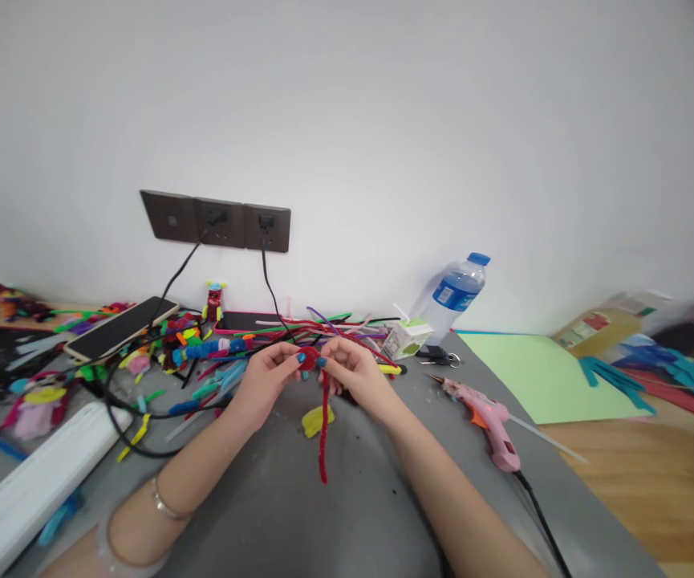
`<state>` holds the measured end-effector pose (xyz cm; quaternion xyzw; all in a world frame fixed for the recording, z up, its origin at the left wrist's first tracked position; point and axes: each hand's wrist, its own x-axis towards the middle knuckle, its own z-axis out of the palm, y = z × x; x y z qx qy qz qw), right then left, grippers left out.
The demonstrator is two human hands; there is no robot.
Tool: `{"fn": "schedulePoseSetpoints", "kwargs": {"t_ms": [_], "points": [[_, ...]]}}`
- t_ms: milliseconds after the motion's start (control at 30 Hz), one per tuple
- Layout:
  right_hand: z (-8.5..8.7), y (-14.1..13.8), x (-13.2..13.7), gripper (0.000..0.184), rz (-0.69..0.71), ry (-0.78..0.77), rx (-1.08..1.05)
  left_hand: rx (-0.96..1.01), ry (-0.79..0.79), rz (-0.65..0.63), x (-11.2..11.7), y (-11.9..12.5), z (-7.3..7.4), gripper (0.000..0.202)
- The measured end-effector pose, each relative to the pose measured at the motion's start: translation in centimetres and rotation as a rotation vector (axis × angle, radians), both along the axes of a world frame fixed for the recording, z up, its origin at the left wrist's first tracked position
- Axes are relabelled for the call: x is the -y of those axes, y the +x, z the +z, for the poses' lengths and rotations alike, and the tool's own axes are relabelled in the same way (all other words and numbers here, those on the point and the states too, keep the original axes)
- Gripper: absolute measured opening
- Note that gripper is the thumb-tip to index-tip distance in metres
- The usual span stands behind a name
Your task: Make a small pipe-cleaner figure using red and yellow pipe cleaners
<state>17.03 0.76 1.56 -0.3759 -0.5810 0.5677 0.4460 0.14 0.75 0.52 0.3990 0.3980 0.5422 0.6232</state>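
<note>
Between my two hands is a red pipe cleaner [323, 437], coiled at its upper end. My left hand [271, 381] pinches the coiled part between thumb and fingers. Just to the right, my right hand [355, 376] is closed on the same pipe cleaner, close under the coil. Its loose tail hangs down below my right fingers. A yellow fuzzy piece [318, 421] lies on the grey table behind the tail. Behind my hands is a pile of colourful pipe cleaners [328, 325].
A pink glue gun [484, 413] lies at the right, its cord trailing forward. Nearby are a drink carton [407, 339], a tilted water bottle [458, 293] and green paper [539, 377]. To the left are a phone [121, 329], a white power strip [39, 490], black cables and small pipe-cleaner figures.
</note>
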Motion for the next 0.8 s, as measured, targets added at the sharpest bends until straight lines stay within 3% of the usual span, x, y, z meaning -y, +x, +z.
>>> {"fn": "schedulePoseSetpoints", "kwargs": {"t_ms": [200,567,800], "points": [[0.00,-0.02,0.05,0.031,0.041,-0.032,0.012,-0.011,0.003,0.033,-0.01,0.00,-0.28,0.026],[-0.14,-0.09,0.25,0.041,0.091,-0.120,-0.073,-0.115,0.067,0.042,-0.11,-0.13,-0.83,0.023],[-0.09,0.11,0.16,0.038,0.067,-0.062,-0.007,-0.144,0.104,0.073,-0.07,-0.32,-0.57,0.025]]}}
